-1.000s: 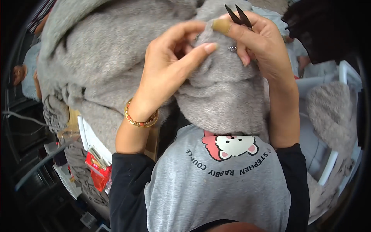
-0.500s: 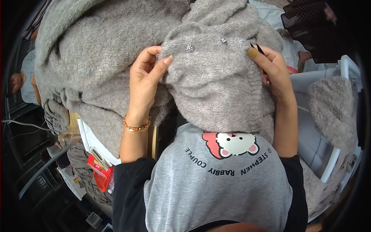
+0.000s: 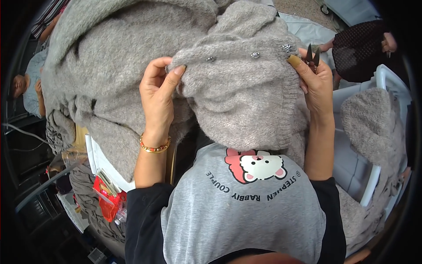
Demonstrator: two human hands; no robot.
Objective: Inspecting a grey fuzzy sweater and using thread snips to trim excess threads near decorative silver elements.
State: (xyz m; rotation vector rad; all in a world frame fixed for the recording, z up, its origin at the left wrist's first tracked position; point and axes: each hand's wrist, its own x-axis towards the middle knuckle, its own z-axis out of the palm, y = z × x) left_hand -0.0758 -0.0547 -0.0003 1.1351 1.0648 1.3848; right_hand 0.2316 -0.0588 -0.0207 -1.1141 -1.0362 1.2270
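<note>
Fingers [image 3: 173,79] gripping both ends of a grey knit piece [image 3: 241,97]

I am holding the piece in front of my grey shirt [image 3: 246,224], its upper edge running across from hand to hand. My left hand [image 3: 157,100] is pinching one end between thumb and forefinger. My right hand [image 3: 318,84] is gripping the other end, its thumb wearing a yellowish-brown cover [image 3: 293,60], and is also carrying black scissors [image 3: 310,53], blades parted, pointing up, clear of the knit.

Three beaded buttons [image 3: 255,55] are sitting spaced along that edge, the last one just beside my right thumb. By my judgement, this row is looking mostly done; whether each button is sitting firmly, or any thread is waiting for trimming, I am unable to say.

More grey knitwear [image 3: 114,57] is lying heaped on my left, and another knit bundle [image 3: 368,116] is resting at the pale bin [image 3: 372,185] on my right. How much of that is finished is not showing.
</note>
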